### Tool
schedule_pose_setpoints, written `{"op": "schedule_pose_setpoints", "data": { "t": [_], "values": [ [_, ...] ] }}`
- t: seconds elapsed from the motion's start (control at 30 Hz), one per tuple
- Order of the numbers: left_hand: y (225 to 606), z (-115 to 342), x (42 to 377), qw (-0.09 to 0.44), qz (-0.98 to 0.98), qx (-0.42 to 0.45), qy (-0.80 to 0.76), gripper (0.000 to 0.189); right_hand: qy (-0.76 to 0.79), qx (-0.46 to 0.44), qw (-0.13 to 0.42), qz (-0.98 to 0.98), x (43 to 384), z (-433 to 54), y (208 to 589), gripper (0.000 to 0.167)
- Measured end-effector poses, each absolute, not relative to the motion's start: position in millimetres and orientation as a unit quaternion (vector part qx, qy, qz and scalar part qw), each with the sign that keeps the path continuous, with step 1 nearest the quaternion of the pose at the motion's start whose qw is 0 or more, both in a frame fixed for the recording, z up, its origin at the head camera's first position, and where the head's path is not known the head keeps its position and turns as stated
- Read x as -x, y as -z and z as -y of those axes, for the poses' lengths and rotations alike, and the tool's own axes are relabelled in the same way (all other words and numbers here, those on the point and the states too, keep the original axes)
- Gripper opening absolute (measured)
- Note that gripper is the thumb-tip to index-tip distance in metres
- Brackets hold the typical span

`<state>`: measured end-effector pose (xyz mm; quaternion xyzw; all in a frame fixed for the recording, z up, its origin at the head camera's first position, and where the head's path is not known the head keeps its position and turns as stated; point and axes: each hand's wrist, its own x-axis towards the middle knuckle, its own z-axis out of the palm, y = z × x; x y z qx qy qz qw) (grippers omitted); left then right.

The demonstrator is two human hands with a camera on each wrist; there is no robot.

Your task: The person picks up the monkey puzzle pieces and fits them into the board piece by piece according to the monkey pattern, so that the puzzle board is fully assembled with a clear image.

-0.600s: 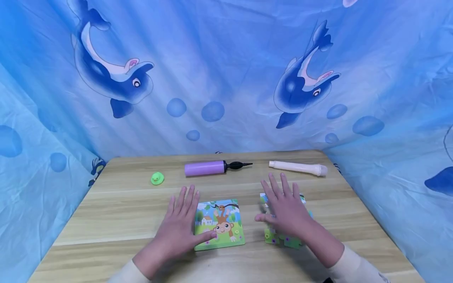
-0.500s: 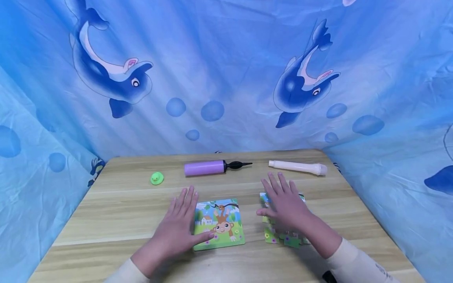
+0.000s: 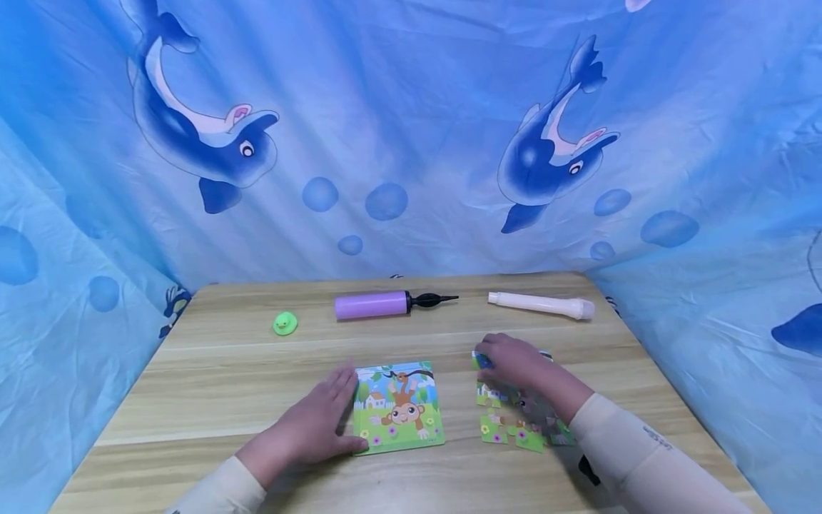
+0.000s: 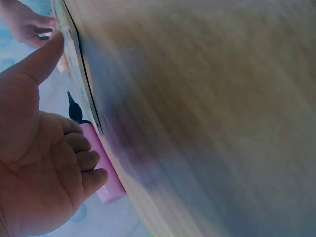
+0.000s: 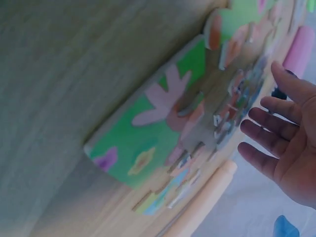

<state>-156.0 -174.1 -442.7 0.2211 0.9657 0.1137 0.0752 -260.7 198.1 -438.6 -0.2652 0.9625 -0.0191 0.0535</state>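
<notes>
1 board [image 3: 401, 400]: your left hand [image 3: 311, 417] at left edge, thumb spread | Pieces [image 3: 492, 430], part-hidden, uncountable: your right hand [image 3: 516, 365] bends over, cannot tell if pinching

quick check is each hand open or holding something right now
Left hand: open, beside the monkey board.
Right hand: over the puzzle pieces; can't tell whether its fingers pinch one.

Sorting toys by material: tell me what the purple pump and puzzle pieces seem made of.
Purple pump: probably smooth, faintly shiny plastic, from its even colour and highlight.
Puzzle pieces: likely printed wood or thick card; solid edges show, blur hides which.
</notes>
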Motion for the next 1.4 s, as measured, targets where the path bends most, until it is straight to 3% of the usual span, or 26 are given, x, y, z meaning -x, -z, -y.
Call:
{"op": "schedule_pose_setpoints", "data": {
  "t": [0.27, 0.53, 0.9, 1.1, 1.4],
  "values": [
    [444, 172, 157, 0.124, -0.957, -0.228, -0.129, 0.106, 0.011, 0.283, 0.048, -0.958, 265, -195, 442, 0.042],
    [444, 170, 158, 0.125, -0.958, -0.228, -0.12, 0.107, 0.006, 0.316, 0.022, -0.948, 263, -186, 439, 0.04],
    [439, 167, 158, 0.118, -0.962, -0.23, -0.087, 0.107, 0.006, 0.399, 0.017, -0.917, 246, -114, 424, 0.04],
    [436, 165, 159, 0.12, -0.963, -0.233, -0.066, 0.107, -0.014, 0.459, 0.004, -0.888, 242, -76, 431, 0.028],
    [437, 165, 158, 0.113, -0.963, -0.237, -0.056, 0.107, -0.045, 0.483, -0.012, -0.874, 234, -52, 440, 0.031]
  ]
}}
